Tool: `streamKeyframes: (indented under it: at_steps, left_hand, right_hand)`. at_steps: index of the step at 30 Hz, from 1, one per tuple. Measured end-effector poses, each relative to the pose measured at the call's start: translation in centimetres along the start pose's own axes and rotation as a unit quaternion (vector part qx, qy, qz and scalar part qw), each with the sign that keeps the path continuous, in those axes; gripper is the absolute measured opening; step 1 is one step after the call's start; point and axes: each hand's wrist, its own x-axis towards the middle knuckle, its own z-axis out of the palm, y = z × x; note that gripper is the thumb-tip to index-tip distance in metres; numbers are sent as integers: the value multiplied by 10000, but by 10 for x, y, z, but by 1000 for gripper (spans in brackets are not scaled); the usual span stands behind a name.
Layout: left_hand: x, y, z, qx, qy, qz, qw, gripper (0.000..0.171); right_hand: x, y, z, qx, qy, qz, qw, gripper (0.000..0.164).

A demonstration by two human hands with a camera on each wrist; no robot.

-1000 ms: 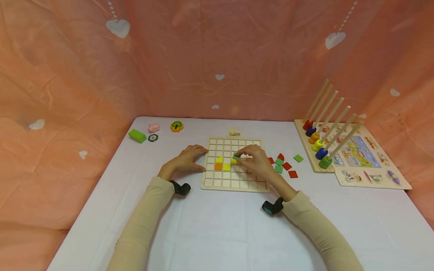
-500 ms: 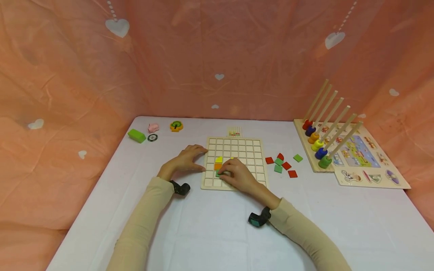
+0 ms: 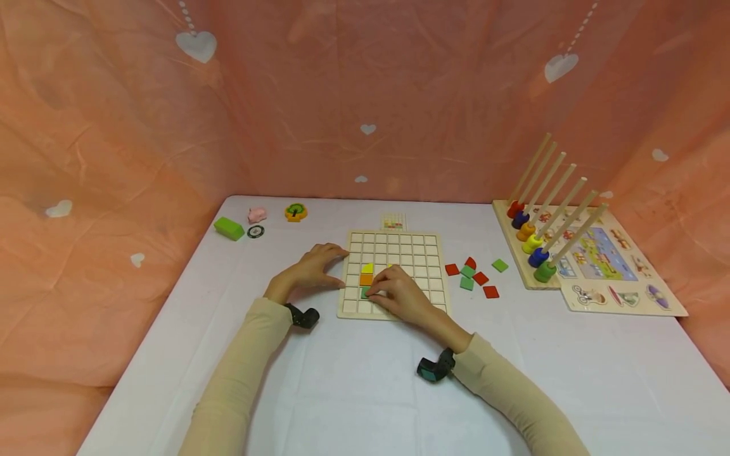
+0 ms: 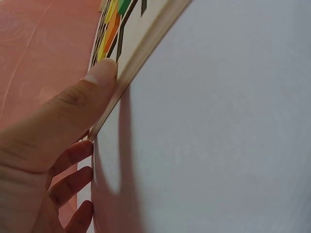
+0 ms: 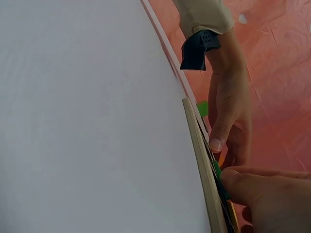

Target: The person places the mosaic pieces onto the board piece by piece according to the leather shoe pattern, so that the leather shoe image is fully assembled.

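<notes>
On white tabletop (image 3: 353, 392), pinching green tile (image 3: 364, 293) with right hand (image 3: 403, 296): probably light, stiff; best taken by edges. Resting left hand (image 3: 311, 266), spread, against board (image 3: 421, 260) under right.

From the head camera, the right hand (image 3: 403, 294) hides several cells of the grid board (image 3: 410, 250) and part of the green tile (image 3: 364, 293) at its 9 o'clock; only a sliver of a yellow tile (image 3: 390, 265) shows at 11. Print on the card (image 3: 393, 221) at the board's 12, and on the round disc (image 3: 255, 232) farther left, is too small to read. The peg rack (image 3: 518, 248) covers some of the puzzle board (image 3: 610, 256) at 3. The wrist cameras' edges cut off the left hand (image 4: 53, 141) at 8, the right at 4.
</notes>
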Motion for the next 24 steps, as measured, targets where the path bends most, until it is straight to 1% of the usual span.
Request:
streamKeyframes:
  at_steps: [6, 10, 13, 18, 22, 24]
  left_hand:
    - [-1, 1, 0, 4, 10, 10, 10000, 72]
    - [-1, 1, 0, 29, 11, 31, 10000, 72]
    - [-1, 1, -1, 23, -5, 44, 10000, 72]
    - [1, 0, 0, 96, -21, 46, 9999, 72]
    - [1, 0, -1, 107, -17, 33, 9999, 73]
    - [1, 0, -1, 93, -23, 27, 10000, 73]
  right_hand:
    - [2, -2, 4, -53, 20, 83, 9999, 7]
    - [5, -6, 0, -101, -42, 131, 9999, 6]
    - [6, -8, -5, -55, 0, 266, 9996, 7]
    - [8, -4, -21, 240, 349, 619, 9972, 19]
    - [5, 7, -41, 301, 717, 597, 9952, 26]
    - [1, 14, -52, 202, 889, 561, 9943, 27]
